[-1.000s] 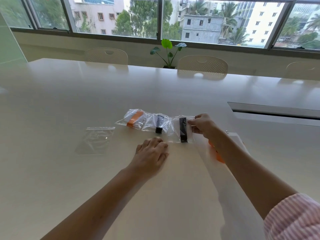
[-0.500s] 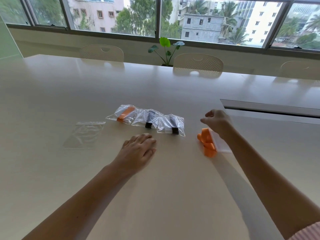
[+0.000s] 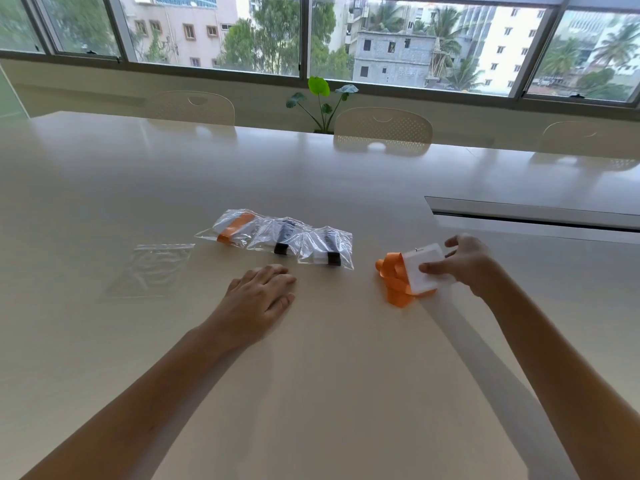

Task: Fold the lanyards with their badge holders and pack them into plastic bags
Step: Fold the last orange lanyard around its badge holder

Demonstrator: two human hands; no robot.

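Surface: pale table (image 3: 138, 341), three packed bags (image 3: 277, 237) at centre.
Right hand (image 3: 464, 263): pinches stiff badge holder (image 3: 424, 268); orange lanyard (image 3: 394, 278) floppy (likely slippery).
Left hand (image 3: 258, 297): flat, empty.

The pale glossy surface (image 3: 104, 209) carried an empty clear bag (image 3: 150, 270), then three packed bags in an overlapping row: orange lanyard (image 3: 232, 227), black (image 3: 282, 236), black (image 3: 326, 249). A left hand (image 3: 258, 297) rested flat nearby; a bunched orange lanyard (image 3: 393, 277) lay rightward.

Left hand (image 3: 261, 296) flat, right hand (image 3: 465, 263) pinching.
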